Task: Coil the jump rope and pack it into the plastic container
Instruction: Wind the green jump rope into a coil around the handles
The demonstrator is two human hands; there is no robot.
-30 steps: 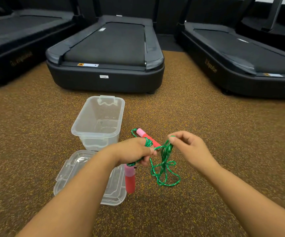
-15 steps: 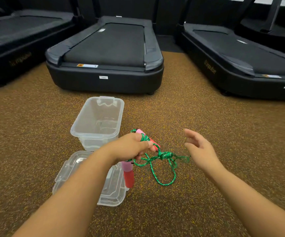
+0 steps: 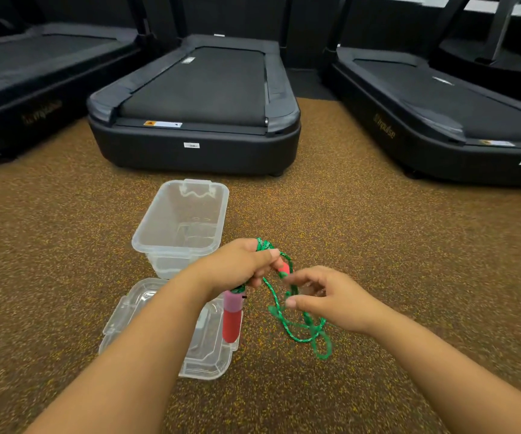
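My left hand [image 3: 240,264] is closed around the jump rope's two pink-and-red handles [image 3: 232,317] and several wraps of green cord. One handle hangs down below the fist; the other handle's tip pokes out to the right. A loose loop of green cord [image 3: 303,330] dangles below and to the right. My right hand [image 3: 328,300] is at that loop, thumb and fingers close around the strand; whether it pinches the cord is unclear. The clear plastic container [image 3: 146,236] stands open on the floor just beyond my left hand.
The container's clear lid [image 3: 146,311] lies flat on the brown speckled floor under my left wrist. A black treadmill [image 3: 196,145] stands behind the container, with another treadmill [image 3: 440,126] to the right and one more treadmill [image 3: 18,98] to the left.
My right hand let go of the cord and swung out to the right, then came back in to the dangling loop. The left hand kept its grip and rose slightly.
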